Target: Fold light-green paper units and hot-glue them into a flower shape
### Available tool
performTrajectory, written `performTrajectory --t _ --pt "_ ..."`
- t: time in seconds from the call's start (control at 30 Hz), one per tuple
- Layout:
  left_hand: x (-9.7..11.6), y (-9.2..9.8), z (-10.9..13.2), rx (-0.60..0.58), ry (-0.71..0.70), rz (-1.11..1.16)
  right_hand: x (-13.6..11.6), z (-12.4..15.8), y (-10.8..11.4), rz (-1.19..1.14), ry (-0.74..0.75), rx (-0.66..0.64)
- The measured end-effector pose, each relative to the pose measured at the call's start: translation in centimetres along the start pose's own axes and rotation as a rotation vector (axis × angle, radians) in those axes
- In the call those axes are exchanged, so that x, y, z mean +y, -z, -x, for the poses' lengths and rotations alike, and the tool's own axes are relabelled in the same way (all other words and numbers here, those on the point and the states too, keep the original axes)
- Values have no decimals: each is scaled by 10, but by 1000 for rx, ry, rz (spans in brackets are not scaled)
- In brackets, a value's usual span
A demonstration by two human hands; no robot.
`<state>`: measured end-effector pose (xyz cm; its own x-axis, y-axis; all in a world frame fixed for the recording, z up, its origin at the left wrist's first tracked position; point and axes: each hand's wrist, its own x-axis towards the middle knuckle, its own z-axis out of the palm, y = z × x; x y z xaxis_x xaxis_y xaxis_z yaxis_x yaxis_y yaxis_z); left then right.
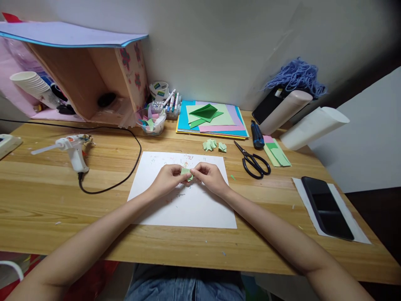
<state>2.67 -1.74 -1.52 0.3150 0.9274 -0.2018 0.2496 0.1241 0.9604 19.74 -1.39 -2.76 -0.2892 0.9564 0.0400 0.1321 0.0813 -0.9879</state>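
A small light green folded paper piece (186, 172) is pinched between both hands over a white sheet (184, 205) on the wooden desk. My left hand (168, 177) grips its left side with curled fingers. My right hand (209, 176) holds its right side, fingers closed on it. Two or three other small green folded pieces (213, 145) lie just beyond the sheet.
Black scissors (255, 163) lie right of the sheet, with green and pink paper strips (275, 152) and a dark phone (326, 206) farther right. A stack of coloured paper (211, 119) sits at the back. A glue gun (72, 149) and its black cord (125, 173) lie left.
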Motion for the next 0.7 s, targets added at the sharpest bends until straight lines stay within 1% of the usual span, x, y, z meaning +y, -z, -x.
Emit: performTrajectory --t 0.1,0.2,0.3,0.37,0.5,0.6,0.7 --pt "1 0 -1 -13 16 47 1 0 -1 0 -12 19" --pt "3 0 -2 -17 22 153 3 0 -1 -8 -25 81" --pt "1 0 -3 35 -19 264 4 -1 -1 -37 -43 155" --pt "0 1 -4 78 -66 275 3 -1 -1 -66 -58 177" --pt "-1 2 -4 146 -136 204 1 -2 0 -126 -86 157" --pt "-2 3 -3 175 -149 175 0 -2 0 -163 -95 111" --pt "-1 4 -2 211 -193 104 -1 -2 -3 -204 -114 66"
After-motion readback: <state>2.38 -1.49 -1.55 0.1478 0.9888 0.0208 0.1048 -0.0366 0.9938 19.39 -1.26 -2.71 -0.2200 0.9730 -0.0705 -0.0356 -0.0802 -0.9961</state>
